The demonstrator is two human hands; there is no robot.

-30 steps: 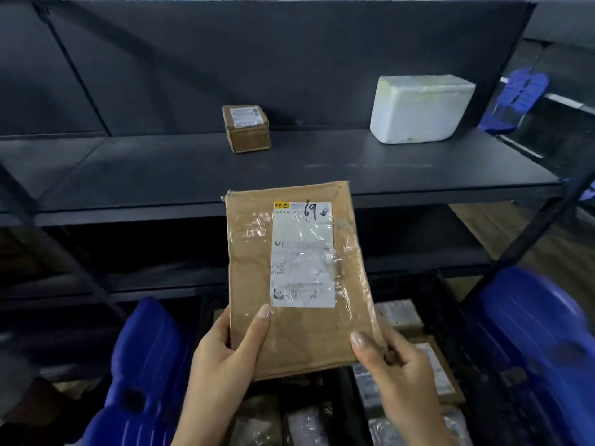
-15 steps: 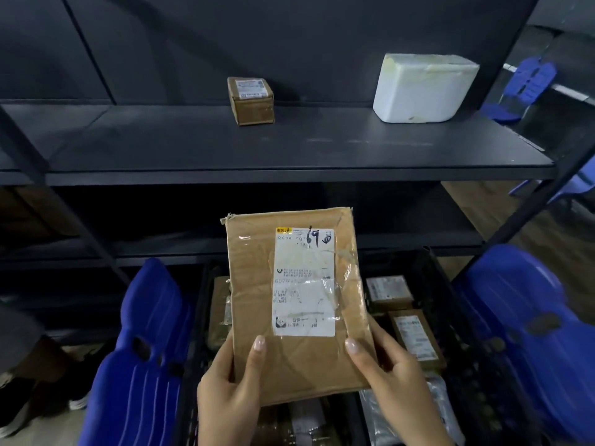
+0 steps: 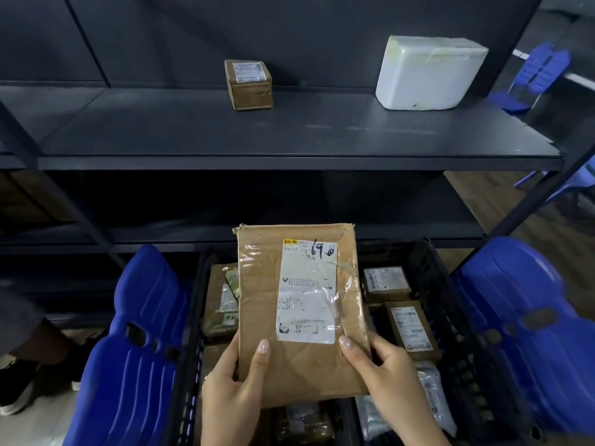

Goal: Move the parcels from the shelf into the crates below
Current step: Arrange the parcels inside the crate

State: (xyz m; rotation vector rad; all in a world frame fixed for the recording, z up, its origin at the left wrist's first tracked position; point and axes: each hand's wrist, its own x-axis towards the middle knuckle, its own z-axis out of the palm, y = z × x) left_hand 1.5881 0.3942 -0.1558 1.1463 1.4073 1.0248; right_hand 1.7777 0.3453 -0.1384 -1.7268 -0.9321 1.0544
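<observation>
A flat brown parcel (image 3: 257,317) with a white label marked 69 is held upright over the black crate (image 3: 450,317). My left hand (image 3: 231,391) grips its lower left corner and my right hand (image 3: 389,378) grips its lower right corner. The crate holds several labelled brown parcels, among them one small box (image 3: 386,283) and another box (image 3: 412,329) on the right. On the dark shelf (image 3: 289,140) above stand a small brown box (image 3: 249,83) and a white foam box (image 3: 425,72).
Blue plastic chairs flank the crate, one on the left (image 3: 135,349) and one on the right (image 3: 528,333). More blue chairs (image 3: 534,75) stand at the far right. Another person's dark shoe (image 3: 16,387) is on the floor at the left.
Both hands have carried the flat parcel down from shelf height to just above the crate. The view has tilted downward, showing more of the crate's contents.
</observation>
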